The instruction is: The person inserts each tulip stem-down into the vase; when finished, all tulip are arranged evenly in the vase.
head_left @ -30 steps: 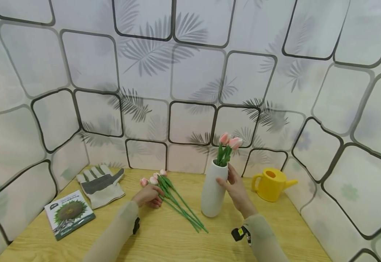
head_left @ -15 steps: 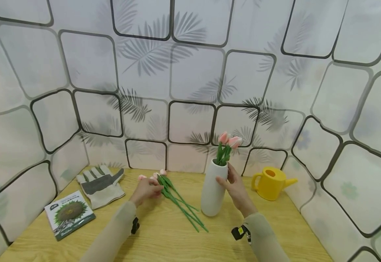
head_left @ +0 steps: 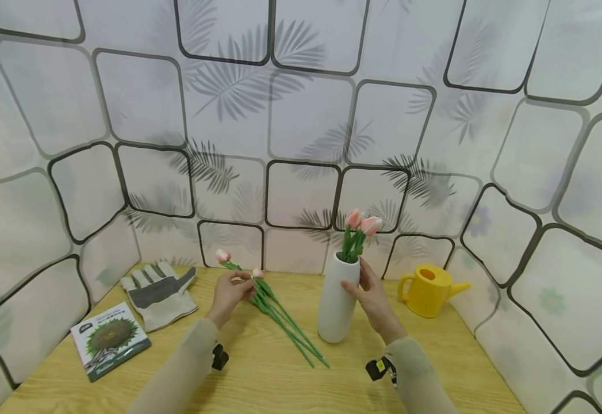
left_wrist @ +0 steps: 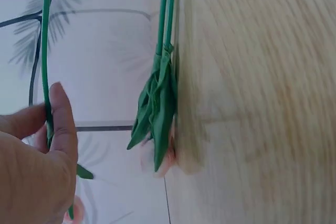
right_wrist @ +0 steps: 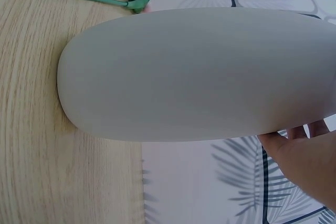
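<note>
My left hand [head_left: 230, 294] pinches the green stem of a pink-and-white artificial tulip [head_left: 222, 255] between thumb and fingers; in the left wrist view the held stem [left_wrist: 45, 40] stands apart from the others. Beside that hand, more tulips [head_left: 292, 334] lie on the table, their leaves [left_wrist: 161, 100] bunched near pink heads. My right hand [head_left: 375, 299] grips the upper right side of a tall white vase [head_left: 336, 305], thumb in front. The vase stands on the table with pink tulips [head_left: 370, 225] rising from its mouth. Their lower stems are hidden inside it.
A yellow watering can [head_left: 426, 292] stands right of the vase. At the left lie a grey-and-white work glove [head_left: 162, 292] and a packet with a sunflower picture [head_left: 110, 339]. A patterned curtain [head_left: 306, 132] borders the wooden table [head_left: 275, 391] at the back and sides.
The left hand has closed on one tulip and raised it from the bunch, its head now higher, up and to the left. The right hand and vase have stayed put.
</note>
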A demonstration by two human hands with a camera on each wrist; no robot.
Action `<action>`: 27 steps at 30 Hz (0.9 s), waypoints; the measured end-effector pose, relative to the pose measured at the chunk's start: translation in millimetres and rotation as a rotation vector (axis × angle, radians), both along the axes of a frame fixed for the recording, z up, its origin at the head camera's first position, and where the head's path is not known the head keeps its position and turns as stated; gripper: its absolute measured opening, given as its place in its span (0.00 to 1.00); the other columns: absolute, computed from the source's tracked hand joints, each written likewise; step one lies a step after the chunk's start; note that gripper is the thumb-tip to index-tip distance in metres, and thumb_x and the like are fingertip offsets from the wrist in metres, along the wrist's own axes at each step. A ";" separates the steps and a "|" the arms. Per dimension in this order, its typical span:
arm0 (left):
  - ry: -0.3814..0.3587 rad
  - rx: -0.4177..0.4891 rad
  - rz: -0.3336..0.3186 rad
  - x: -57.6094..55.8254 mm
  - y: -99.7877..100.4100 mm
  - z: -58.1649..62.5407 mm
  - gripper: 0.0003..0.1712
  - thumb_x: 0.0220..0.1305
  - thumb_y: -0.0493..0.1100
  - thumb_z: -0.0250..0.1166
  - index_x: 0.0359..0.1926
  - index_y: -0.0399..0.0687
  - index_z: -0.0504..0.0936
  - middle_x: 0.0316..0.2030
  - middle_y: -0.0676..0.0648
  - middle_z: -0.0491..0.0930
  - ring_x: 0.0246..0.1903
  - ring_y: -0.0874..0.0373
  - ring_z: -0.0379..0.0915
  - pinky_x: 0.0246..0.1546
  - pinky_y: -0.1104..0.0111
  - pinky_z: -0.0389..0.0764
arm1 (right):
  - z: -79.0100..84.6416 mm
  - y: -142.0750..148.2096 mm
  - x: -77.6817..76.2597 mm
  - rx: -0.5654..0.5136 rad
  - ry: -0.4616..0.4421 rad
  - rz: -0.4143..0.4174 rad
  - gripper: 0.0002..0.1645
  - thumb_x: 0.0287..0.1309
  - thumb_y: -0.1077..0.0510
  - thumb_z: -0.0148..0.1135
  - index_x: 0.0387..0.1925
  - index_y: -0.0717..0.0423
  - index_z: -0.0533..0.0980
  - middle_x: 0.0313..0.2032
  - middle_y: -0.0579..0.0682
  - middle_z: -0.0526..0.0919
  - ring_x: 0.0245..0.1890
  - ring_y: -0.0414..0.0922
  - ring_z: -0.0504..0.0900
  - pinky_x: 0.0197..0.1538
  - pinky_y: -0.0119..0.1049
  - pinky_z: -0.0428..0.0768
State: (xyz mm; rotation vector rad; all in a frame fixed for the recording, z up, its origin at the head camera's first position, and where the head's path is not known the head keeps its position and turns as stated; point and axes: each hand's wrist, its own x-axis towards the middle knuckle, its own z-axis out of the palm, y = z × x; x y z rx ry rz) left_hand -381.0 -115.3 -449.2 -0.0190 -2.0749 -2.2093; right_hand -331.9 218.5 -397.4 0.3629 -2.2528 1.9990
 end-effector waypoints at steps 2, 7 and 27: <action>0.027 0.030 0.016 0.0 2.2 3.6 0.16 0.65 0.32 0.63 0.52 0.30 0.74 0.36 0.41 0.81 0.31 0.55 0.83 0.40 0.59 0.87 | 0.0 0.2 0.1 0.003 -0.006 -0.003 0.48 0.66 0.56 0.63 0.78 0.51 0.46 0.74 0.57 0.57 0.75 0.55 0.54 0.74 0.58 0.54; 0.095 0.079 0.070 0.0 8.6 15.1 0.12 0.66 0.32 0.63 0.48 0.35 0.74 0.30 0.46 0.82 0.33 0.52 0.84 0.37 0.61 0.87 | -0.7 0.0 -0.4 -0.005 -0.005 -0.009 0.48 0.65 0.57 0.63 0.77 0.51 0.47 0.74 0.57 0.58 0.75 0.55 0.55 0.74 0.59 0.54; 0.367 0.256 0.152 7.0 34.8 83.0 0.22 0.57 0.29 0.69 0.53 0.40 0.77 0.43 0.41 0.79 0.34 0.60 0.82 0.40 0.62 0.87 | -1.1 0.0 -0.5 -0.001 0.008 -0.002 0.48 0.65 0.56 0.63 0.77 0.51 0.47 0.74 0.56 0.58 0.74 0.55 0.56 0.75 0.58 0.54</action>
